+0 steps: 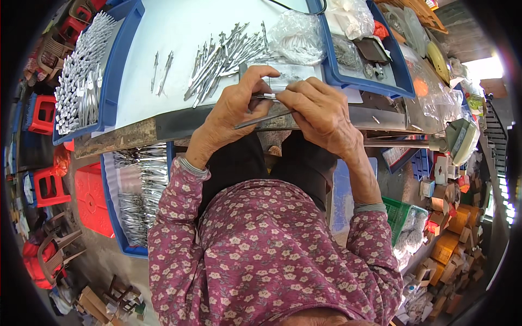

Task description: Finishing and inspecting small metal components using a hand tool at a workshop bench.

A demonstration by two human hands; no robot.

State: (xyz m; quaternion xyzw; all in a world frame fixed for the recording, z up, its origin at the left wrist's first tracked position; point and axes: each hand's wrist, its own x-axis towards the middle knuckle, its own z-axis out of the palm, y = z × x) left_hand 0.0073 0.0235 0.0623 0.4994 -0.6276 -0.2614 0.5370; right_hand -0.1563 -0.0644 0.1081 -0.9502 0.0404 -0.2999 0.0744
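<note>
My left hand (231,108) is curled with its fingers round one end of a small silver metal part (266,96) that has a white tip. From the other side my right hand (323,111) pinches at the same part's end. A slim grey metal rod (261,119), maybe tweezers, sticks out of my right hand and crosses below the part; its inner end is hidden. Beyond my hands lies a loose heap of thin silver metal pieces (228,57) on the white table sheet (147,32). Two or three similar pieces (166,73) lie apart on the left.
A blue tray (111,98) of white-ended pieces stands at the far left. Another blue tray (370,84) with bags and small parts is at the right, near a clear plastic bag (296,38). Below the table edge sits a blue bin (128,250) of silver pieces.
</note>
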